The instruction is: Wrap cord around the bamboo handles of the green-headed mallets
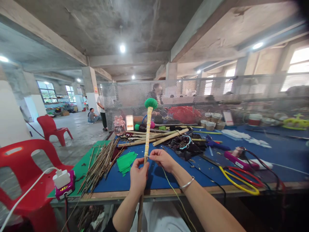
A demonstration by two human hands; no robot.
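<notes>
Left hand is wrapped around a long brown wooden stick with yellow-striped binding and a round green top point(148, 132), pretty much upright mid-frame. Right hand point(161, 158) is pinching a thin pale-yellow strand point(178, 196) beside it, over the blue-topped counter point(108, 185).

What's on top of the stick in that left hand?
A round green knob sits on the stick. The knob covers the stick's tip, so that can't be seen.

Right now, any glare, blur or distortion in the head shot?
Head view: glare at the ceiling lamp and right window; edges look stretched; mesh hazy toward the right; top-right corner dark; left hand and right hand fairly sharp.
</notes>
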